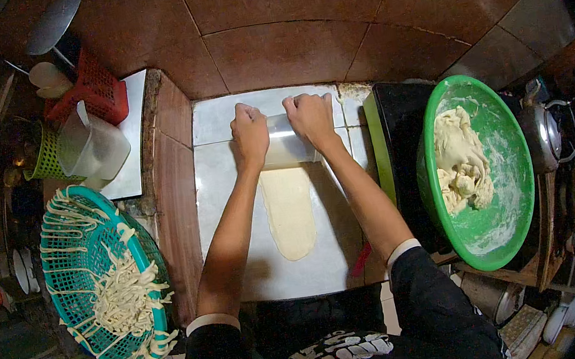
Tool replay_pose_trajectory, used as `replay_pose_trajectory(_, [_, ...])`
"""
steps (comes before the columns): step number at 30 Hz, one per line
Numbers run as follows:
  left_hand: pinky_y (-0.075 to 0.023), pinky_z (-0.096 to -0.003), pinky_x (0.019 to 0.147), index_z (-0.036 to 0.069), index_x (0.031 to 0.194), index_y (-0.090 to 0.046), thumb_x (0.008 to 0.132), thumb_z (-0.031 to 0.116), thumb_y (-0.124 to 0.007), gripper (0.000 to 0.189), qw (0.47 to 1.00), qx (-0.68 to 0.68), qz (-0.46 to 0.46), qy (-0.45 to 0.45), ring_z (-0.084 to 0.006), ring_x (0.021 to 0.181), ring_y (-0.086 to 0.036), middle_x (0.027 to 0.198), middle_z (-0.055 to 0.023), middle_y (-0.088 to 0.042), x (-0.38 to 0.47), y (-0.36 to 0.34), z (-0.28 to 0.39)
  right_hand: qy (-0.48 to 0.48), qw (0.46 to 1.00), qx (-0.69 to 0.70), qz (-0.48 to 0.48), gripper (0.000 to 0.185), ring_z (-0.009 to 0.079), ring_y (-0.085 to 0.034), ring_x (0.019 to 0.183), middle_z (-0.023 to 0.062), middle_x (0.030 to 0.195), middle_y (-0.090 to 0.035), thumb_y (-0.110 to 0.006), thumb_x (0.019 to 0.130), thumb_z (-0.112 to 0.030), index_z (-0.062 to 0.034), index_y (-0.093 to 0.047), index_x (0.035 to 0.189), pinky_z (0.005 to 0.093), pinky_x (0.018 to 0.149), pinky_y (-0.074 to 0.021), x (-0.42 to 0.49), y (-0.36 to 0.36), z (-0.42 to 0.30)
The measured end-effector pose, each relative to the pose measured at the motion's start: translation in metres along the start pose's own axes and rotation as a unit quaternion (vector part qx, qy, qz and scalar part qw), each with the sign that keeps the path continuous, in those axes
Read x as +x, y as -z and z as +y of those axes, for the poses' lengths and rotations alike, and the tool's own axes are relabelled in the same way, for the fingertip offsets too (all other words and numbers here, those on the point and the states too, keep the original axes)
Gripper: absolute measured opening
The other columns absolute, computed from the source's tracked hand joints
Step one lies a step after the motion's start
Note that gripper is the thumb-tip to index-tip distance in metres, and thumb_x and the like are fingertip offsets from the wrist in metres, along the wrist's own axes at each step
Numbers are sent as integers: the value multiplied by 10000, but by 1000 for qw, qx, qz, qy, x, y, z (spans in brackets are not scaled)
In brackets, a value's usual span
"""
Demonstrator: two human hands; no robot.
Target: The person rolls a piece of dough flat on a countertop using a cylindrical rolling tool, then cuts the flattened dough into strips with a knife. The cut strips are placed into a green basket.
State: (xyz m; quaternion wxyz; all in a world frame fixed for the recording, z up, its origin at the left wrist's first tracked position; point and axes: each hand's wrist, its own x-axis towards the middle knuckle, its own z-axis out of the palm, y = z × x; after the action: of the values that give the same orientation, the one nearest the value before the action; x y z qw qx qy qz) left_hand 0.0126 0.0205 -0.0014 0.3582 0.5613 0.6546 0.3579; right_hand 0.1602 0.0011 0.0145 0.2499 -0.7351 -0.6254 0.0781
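My left hand (250, 135) and my right hand (312, 120) lie near the far edge of a white tiled counter (225, 204). Between and under them is a clear, smooth cylinder (283, 144), gripped near its two ends with curled fingers. It rests across the far part of a long, flat sheet of pale dough (290, 214), which stretches towards me with a rounded near end. The dough's far end is hidden beneath the cylinder and hands.
At right, a green basin (510, 172) holds a dough lump (459, 157). At left, a teal plastic basket (69, 279) holds dough strips (123, 299), some draped over its rim. Beyond it are a translucent container (95, 145) and a red basket (116, 101). A brown tiled wall (287, 51) bounds the counter.
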Motion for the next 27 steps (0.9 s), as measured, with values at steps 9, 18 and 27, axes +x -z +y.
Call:
replay_pose_trajectory(9, [-548, -507, 838, 36, 1076, -623, 937, 289, -636, 289, 997, 62, 35, -4, -431, 966, -716, 995, -234, -743, 22, -5, 13, 21, 996, 47, 66, 456, 436, -665, 782, 236, 795, -710, -550, 981, -393, -21, -757, 817, 531, 876, -451, 28, -9, 4])
replay_pose_trajectory(18, [-547, -518, 821, 45, 994, -650, 909, 300, -651, 269, 997, 60, 37, -41, -440, 945, -708, 938, -220, -744, 30, -10, 12, 2, 998, 60, 34, 449, 423, -695, 916, 246, 935, -742, -551, 989, -419, -18, -753, 1023, 520, 870, -490, 31, -8, 2])
replay_pose_trajectory(27, [-534, -484, 930, 23, 1150, -723, 974, 177, -562, 283, 983, 20, 8, -182, -434, 1066, -680, 1136, -239, -723, -20, -2, -15, 29, 995, 91, 8, 397, 437, -683, 1012, 259, 1000, -738, -603, 929, -336, -7, -765, 1080, 510, 962, -512, -25, -2, 7])
